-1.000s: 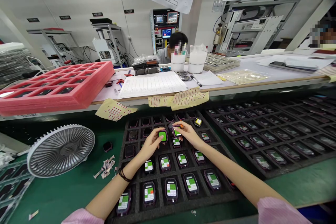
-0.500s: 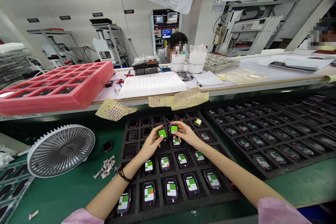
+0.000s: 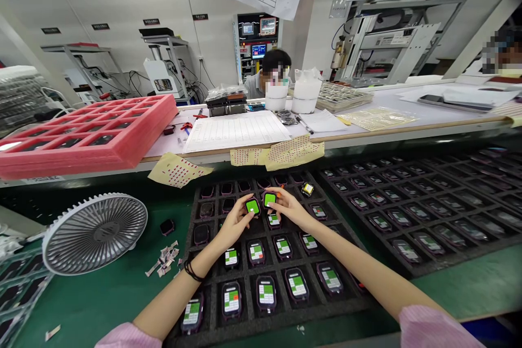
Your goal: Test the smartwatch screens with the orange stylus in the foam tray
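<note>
Above the middle of a black foam tray (image 3: 240, 329), both my hands are closed on smartwatch bodies with lit green screens. My left hand (image 3: 237, 222) grips one watch (image 3: 253, 206) by its edges, the thumb at its lower side. In my right hand (image 3: 285, 207) is a second watch (image 3: 269, 199), with a fingertip over its lower screen edge. The two watches are held side by side, a small gap between them. Below them, several watches (image 3: 266, 292) with white and green screens lie in the tray's compartments; those at the back left are dark.
A second foam tray (image 3: 411, 217) of watches lies to the right. At left are a round fan (image 3: 95, 234), a loose dark watch (image 3: 167, 227) and small scraps (image 3: 165, 259). The shelf above carries a pink foam tray (image 3: 134, 141) and papers (image 3: 240, 130). A person (image 3: 274, 68) sits behind it.
Almost nothing differs. Both hands keep their hold on the two watches, and the right-hand watch has shifted very slightly.
</note>
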